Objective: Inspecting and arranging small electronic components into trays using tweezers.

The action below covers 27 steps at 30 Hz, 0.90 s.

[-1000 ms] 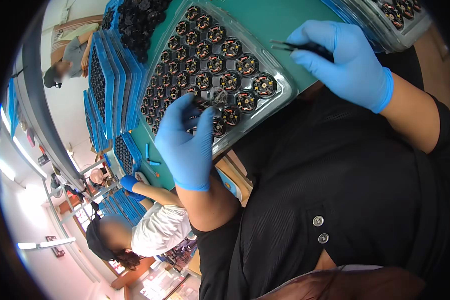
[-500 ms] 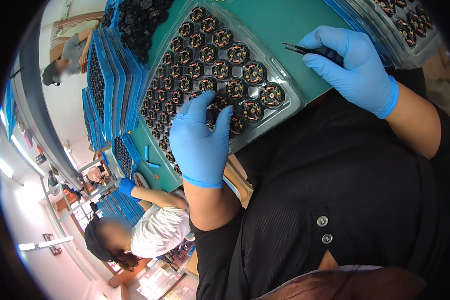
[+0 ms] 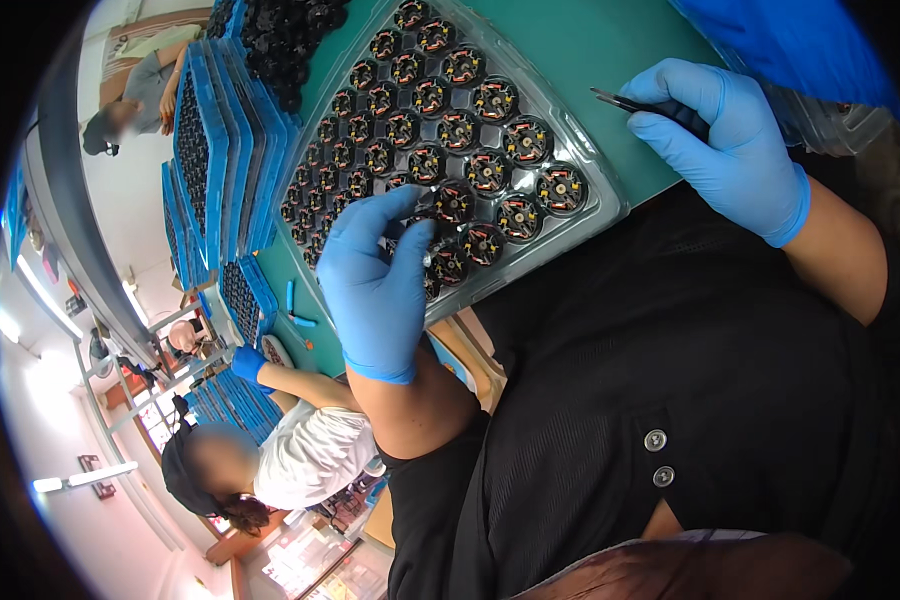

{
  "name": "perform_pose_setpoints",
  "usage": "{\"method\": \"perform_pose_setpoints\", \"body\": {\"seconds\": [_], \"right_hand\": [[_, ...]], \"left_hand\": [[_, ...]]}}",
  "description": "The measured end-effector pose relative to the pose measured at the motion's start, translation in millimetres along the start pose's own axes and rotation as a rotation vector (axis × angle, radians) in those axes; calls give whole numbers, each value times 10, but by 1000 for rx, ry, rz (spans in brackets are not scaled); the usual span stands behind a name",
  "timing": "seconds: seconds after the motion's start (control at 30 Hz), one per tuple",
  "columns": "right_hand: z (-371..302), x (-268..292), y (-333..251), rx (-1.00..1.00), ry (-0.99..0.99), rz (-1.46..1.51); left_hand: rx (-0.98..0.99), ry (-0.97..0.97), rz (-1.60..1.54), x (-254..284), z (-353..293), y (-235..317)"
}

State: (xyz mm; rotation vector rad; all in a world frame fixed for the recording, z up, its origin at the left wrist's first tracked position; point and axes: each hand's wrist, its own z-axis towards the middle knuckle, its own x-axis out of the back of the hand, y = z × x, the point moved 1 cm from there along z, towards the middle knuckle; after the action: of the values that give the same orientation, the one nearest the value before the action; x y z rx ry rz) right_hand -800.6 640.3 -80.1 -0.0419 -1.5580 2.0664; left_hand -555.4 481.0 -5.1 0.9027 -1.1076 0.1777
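My left hand [image 3: 375,280], in a blue glove, hovers over the near part of a clear plastic tray [image 3: 595,165]. Its thumb and fingertips are apart, beside a round black motor part [image 3: 455,202] with coloured bits; I see nothing held between them. Rows of similar round parts fill the tray's pockets, some hidden under this hand. Off the tray's right side, my right hand [image 3: 730,150], also gloved, is closed around dark tweezers [image 3: 625,102], their tips pointing left over the green tabletop [image 3: 570,60].
Stacked blue trays [image 3: 235,160] stand at the left beside a heap of black parts [image 3: 290,45]. A blue sheet-like thing [image 3: 800,45] hangs over a clear tray [image 3: 825,125] at upper right. Blue-handled tool pieces [image 3: 295,305] lie on the table. Two co-workers are at the left.
My left hand has drawn back leftward from the round part its fingers were around. The blue thing has come over the upper-right tray. My right hand keeps the tweezers.
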Motion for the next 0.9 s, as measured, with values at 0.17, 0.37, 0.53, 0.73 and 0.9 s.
{"method": "perform_pose_setpoints", "body": {"seconds": [0.17, 0.37, 0.53, 0.73, 0.9], "right_hand": [[-4, -1, -9, -16, -10, -47], [-13, 4, -13, -13, -7, -74], [-14, 8, -6, -8, -10, -77], [-24, 5, 4, 21, 4, -107], [-31, 2, 19, 60, 22, -83]], "left_hand": [[-20, -96, 97, -26, -28, 64], [-43, -150, 178, -18, 51, 94], [-58, -181, 227, -67, 101, 172], [-122, -191, 267, -32, 151, 230], [-7, -104, 112, -12, 19, 258]]}}
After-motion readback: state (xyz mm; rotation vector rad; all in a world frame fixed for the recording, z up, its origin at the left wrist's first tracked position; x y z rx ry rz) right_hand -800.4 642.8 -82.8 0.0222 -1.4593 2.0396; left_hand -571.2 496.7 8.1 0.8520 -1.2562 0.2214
